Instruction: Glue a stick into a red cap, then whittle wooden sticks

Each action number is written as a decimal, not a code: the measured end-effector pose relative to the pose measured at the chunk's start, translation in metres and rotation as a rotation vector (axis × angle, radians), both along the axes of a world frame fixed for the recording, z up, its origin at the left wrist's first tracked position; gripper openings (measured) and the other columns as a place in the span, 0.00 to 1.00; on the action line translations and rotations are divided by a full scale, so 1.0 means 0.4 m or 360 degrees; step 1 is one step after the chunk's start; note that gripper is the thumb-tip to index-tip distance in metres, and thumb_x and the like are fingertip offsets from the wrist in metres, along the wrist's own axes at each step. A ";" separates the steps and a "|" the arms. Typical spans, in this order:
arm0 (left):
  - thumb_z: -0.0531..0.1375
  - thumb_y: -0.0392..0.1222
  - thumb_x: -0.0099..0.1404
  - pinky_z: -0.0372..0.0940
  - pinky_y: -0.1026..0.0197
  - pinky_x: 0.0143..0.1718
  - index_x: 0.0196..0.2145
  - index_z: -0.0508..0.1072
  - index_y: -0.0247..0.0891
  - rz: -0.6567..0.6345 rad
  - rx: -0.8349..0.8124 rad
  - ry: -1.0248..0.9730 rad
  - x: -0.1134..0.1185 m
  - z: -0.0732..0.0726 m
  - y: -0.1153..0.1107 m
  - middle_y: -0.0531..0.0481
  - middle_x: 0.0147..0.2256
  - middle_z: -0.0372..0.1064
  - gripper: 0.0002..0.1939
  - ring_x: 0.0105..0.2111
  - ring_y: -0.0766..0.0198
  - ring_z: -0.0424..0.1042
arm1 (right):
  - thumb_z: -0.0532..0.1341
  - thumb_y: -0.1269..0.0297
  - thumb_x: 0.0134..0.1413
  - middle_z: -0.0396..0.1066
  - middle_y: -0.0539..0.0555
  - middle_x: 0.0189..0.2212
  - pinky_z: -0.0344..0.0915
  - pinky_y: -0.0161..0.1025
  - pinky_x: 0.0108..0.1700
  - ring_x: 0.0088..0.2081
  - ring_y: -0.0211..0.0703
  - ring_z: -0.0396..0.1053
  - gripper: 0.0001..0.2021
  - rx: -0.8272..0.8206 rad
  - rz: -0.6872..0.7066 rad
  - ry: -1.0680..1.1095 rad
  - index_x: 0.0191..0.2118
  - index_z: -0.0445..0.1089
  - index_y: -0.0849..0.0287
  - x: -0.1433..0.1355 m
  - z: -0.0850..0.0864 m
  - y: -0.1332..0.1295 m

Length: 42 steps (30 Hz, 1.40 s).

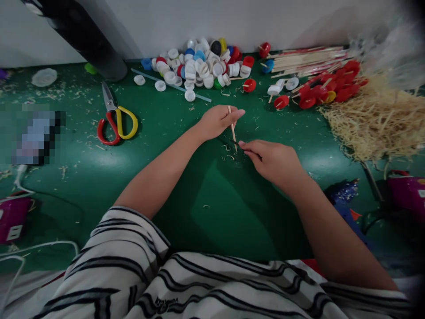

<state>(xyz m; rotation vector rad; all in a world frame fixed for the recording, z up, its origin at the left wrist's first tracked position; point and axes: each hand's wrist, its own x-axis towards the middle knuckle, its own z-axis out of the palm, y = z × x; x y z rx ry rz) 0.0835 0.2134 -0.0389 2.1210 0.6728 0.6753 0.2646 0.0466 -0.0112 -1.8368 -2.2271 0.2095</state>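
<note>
Near the middle of the green table (212, 186), my left hand (219, 122) is closed on a thin wooden stick (233, 130), which points down toward me. My right hand (272, 159) pinches a small dark blade (235, 142), most of it hidden by the fingers. The blade lies against the stick's lower part. Curled wood shavings (229, 156) are scattered on the table beneath the stick's lower end.
Behind my hands lie a heap of bottle caps (202, 68), a bundle of sticks (308, 62) and red caps with sticks through them (318, 91). Scissors (116, 117) and a phone (35, 137) are left; straw-like shreds (375, 119) are right. A dark bottle (93, 44) stands back left.
</note>
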 end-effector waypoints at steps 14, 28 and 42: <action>0.45 0.78 0.72 0.63 0.55 0.34 0.19 0.62 0.41 0.0146 0.0021 -0.0210 0.006 -0.028 0.021 0.51 0.21 0.56 0.41 0.24 0.65 0.60 | 0.58 0.62 0.73 0.83 0.46 0.55 0.68 0.41 0.35 0.48 0.48 0.82 0.17 -0.0113 0.0040 -0.0005 0.57 0.81 0.44 0.031 -0.006 -0.054; 0.48 0.82 0.68 0.61 0.54 0.35 0.17 0.61 0.41 0.0119 -0.0109 -0.0137 0.008 -0.018 0.013 0.51 0.19 0.56 0.42 0.24 0.64 0.61 | 0.57 0.60 0.75 0.82 0.48 0.56 0.70 0.40 0.39 0.50 0.48 0.81 0.18 0.0022 -0.0005 0.0165 0.61 0.79 0.43 -0.029 -0.030 0.025; 0.51 0.75 0.73 0.65 0.53 0.38 0.18 0.63 0.41 0.0168 -0.0093 -0.0100 0.004 -0.018 0.014 0.50 0.20 0.58 0.38 0.26 0.60 0.67 | 0.57 0.62 0.74 0.83 0.47 0.55 0.64 0.40 0.33 0.47 0.47 0.82 0.17 -0.0029 0.0073 0.0013 0.59 0.80 0.45 -0.022 -0.020 -0.017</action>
